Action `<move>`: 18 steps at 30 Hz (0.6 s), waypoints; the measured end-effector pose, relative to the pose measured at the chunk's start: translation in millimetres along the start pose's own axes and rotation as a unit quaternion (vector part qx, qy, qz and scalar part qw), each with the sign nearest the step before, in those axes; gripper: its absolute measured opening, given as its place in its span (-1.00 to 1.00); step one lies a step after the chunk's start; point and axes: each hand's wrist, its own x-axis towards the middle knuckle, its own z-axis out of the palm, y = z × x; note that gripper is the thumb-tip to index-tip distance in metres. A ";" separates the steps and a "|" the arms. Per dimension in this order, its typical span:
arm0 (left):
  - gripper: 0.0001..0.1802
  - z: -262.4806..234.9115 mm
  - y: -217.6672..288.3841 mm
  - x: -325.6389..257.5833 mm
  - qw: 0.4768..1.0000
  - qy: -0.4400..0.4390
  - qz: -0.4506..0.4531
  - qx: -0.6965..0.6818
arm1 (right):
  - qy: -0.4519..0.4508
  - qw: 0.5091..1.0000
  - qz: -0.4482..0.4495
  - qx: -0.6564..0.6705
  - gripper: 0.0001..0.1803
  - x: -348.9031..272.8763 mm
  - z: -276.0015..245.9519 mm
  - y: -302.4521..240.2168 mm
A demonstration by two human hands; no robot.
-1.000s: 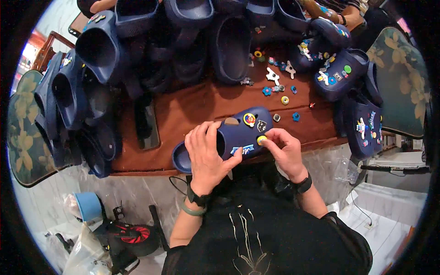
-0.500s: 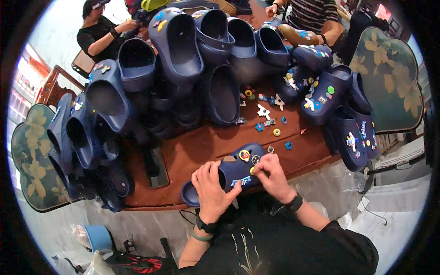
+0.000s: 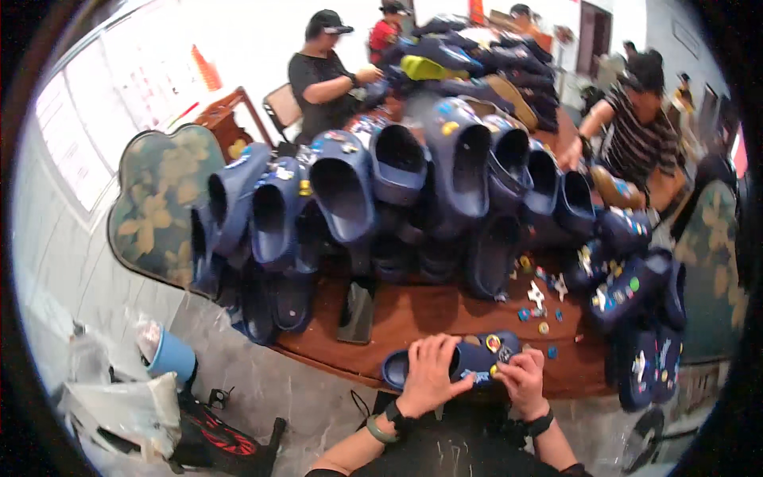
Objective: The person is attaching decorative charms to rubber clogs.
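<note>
Navy foam clog (image 3: 465, 359) at near edge of brown wooden table (image 3: 413, 318), gripped by left hand (image 3: 429, 374); right hand (image 3: 520, 380) pinching small charm at its toe. Roughly three charms fitted; about eight loose coloured charms (image 3: 540, 306) left, count uncertain.

Navy clog (image 3: 469, 358) with multicoloured charms (image 3: 493, 343); reddish-brown table (image 3: 413, 318).

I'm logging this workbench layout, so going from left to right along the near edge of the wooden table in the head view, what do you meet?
Black phone lying flat → left hand gripping the navy clog → right hand at the clog's toe → loose small charms → stack of decorated navy clogs.
</note>
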 end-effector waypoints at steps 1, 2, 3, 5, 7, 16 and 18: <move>-0.15 -0.3 0.0 -2.8 1.000 0.009 0.003 0.003 | 0.011 0.999 0.026 0.020 -0.76 2.4 3.7 -5.4; -0.14 -0.1 -0.6 -4.3 1.000 0.017 0.007 0.005 | 0.010 0.999 0.036 0.020 -0.76 1.3 8.1 -5.7; -0.14 -2.5 1.6 -5.3 1.000 0.017 0.008 0.012 | 0.019 0.999 0.033 0.010 -0.76 -0.8 10.8 -7.8; -0.14 -4.7 3.6 -5.8 0.999 0.023 0.003 0.024 | 0.036 0.998 0.042 -0.008 -0.76 -2.9 15.9 -16.6; -0.14 -4.5 4.4 -5.1 0.999 0.027 0.003 0.026 | 0.048 0.997 0.044 -0.032 -0.74 -11.9 22.0 -16.1; -0.15 5.0 4.2 0.8 0.997 0.046 -0.030 0.046 | 0.009 0.999 0.048 -0.018 -0.79 20.0 29.9 -5.1; -0.15 5.7 4.8 1.8 0.995 0.059 -0.051 0.063 | 0.054 0.990 0.126 0.039 -0.80 19.8 44.2 -6.6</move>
